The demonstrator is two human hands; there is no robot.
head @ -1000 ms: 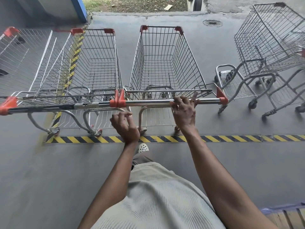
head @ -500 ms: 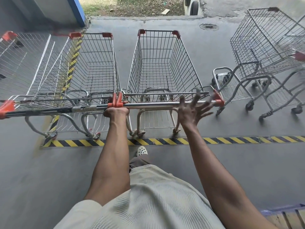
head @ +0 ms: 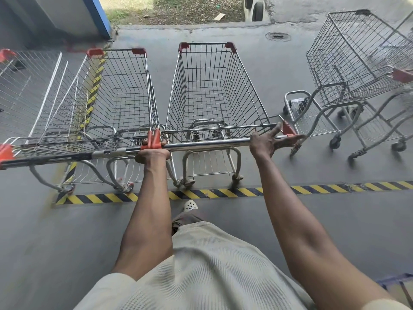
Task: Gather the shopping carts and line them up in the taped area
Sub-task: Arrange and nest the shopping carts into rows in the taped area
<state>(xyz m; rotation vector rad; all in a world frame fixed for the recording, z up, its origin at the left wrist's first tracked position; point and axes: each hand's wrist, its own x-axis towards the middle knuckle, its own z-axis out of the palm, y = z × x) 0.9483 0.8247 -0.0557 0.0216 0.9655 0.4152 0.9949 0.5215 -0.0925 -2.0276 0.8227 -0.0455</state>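
There, a chrome wire cart (head: 216, 92) stood beside a second wire cart (head: 120, 92), wheels at the yellow-black striped tape (head: 223, 193) on the grey floor (head: 290, 220). The left hand (head: 152, 153) gripped their red plastic handle ends (head: 154, 137); the right hand (head: 266, 143) was splayed, released, at the tubular bar (head: 212, 144).

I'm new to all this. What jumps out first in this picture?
A row of wire carts, the centre cart straight ahead, wheels just beyond the yellow-and-black tape line on the floor. The left hand grips the handle bar by its red end caps; the right hand rests on it with fingers spread. At far right, loose carts stand askew.
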